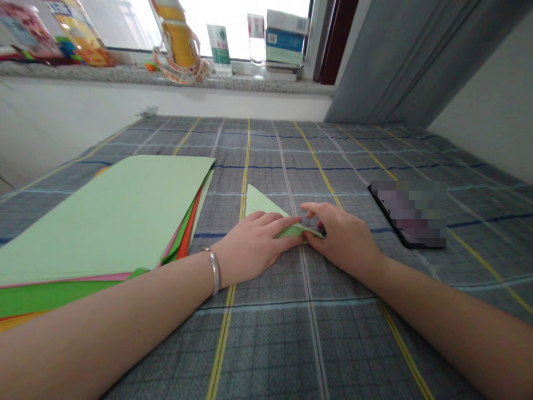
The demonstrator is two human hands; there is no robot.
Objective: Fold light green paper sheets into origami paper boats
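A folded piece of light green paper lies on the grey checked cloth, its pointed corner toward the window. My left hand lies flat on its near part, fingers stretched out and pressing it down; a silver bangle is on that wrist. My right hand rests at the paper's right end, fingers curled down on the folded edge, forefinger pointing left. The part of the paper under both hands is hidden.
A stack of coloured paper sheets, light green on top, lies to the left. A dark phone lies to the right on the cloth. The windowsill behind holds bottles, boxes and snack bags. A grey curtain hangs at the back right.
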